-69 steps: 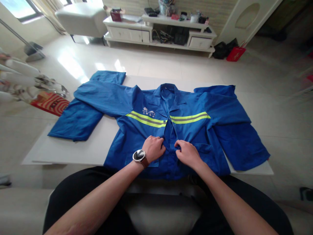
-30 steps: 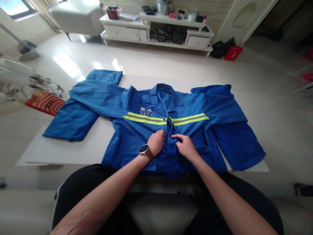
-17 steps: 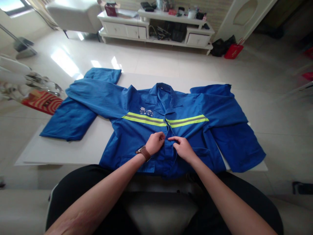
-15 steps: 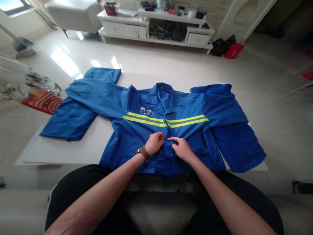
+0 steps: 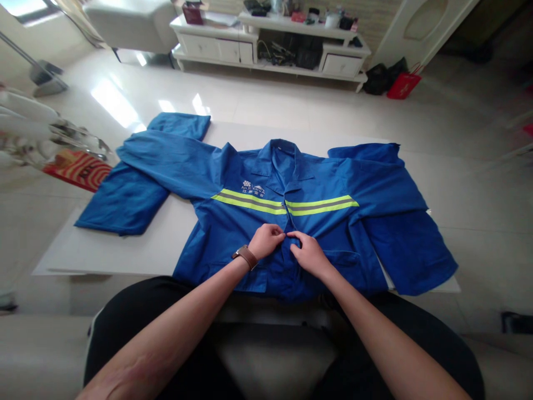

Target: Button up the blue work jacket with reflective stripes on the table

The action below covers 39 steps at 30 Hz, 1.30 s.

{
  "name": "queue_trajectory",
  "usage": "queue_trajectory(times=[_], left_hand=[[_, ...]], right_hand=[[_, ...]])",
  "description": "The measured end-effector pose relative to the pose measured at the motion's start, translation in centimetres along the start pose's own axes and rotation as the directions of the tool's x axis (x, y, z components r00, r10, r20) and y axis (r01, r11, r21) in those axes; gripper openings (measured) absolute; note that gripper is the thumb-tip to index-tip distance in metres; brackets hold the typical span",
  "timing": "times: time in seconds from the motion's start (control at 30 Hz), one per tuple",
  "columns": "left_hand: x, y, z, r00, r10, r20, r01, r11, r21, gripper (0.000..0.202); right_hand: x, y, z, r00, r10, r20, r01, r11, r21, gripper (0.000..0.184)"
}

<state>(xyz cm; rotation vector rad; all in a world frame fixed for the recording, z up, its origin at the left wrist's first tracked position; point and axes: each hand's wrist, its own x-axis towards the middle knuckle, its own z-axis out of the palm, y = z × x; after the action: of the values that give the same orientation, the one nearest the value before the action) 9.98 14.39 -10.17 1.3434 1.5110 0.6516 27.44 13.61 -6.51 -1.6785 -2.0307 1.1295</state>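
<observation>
A blue work jacket (image 5: 245, 222) with a yellow and grey reflective stripe lies front up, collar away from me, on a white table (image 5: 125, 253). At the front placket, just below the stripe, my left hand (image 5: 267, 241) pinches the edge of the cloth. My right hand (image 5: 307, 251) is beside it on the other front edge, index finger stretched toward the left fingertips, thumb and finger curled at the cloth. Whether a button is between the fingers is too small to see. Other folded blue garments (image 5: 120, 200) lie under both sleeves.
A red patterned bag (image 5: 79, 169) with items stands left of the table. Across the tiled floor are a white TV cabinet (image 5: 216, 50) with small things on it, a grey padded seat (image 5: 131, 25), a red bag (image 5: 403, 85) and a dustpan (image 5: 45, 75).
My left hand has come closer to my right, so their fingertips almost meet at the placket. The whole view has shifted slightly; the jacket stays in place.
</observation>
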Motion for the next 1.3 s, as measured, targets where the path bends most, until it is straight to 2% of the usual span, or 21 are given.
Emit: queue_trajectory(times=[0.27,0.5,0.73,1.07,1.3], left_hand=[[0.1,-0.3,0.2,0.998,-0.046,-0.036,0.047,0.999,0.004,0.011],[0.2,-0.3,0.4,0.997,-0.070,-0.034,0.066,0.993,-0.097,0.003],[0.2,-0.1,0.4,0.995,-0.099,-0.031,0.096,0.991,-0.094,0.003],[-0.1,1.1,0.1,0.975,-0.223,0.000,0.223,0.973,-0.056,0.008],[-0.1,1.3,0.1,0.962,-0.273,-0.003,0.271,0.957,-0.100,0.005]], right_hand=[[-0.3,-0.2,-0.2,0.999,-0.008,0.040,0.013,0.993,-0.113,0.043],[-0.6,-0.6,-0.4,0.998,0.005,0.066,0.009,0.979,-0.204,0.046],[-0.8,-0.8,-0.5,0.997,0.002,0.083,0.022,0.958,-0.286,0.046],[-1.4,-1.2,-0.8,0.994,-0.050,0.100,0.093,0.865,-0.492,0.044],[-1.6,-1.1,-1.1,0.990,-0.077,0.120,0.133,0.803,-0.581,0.051]])
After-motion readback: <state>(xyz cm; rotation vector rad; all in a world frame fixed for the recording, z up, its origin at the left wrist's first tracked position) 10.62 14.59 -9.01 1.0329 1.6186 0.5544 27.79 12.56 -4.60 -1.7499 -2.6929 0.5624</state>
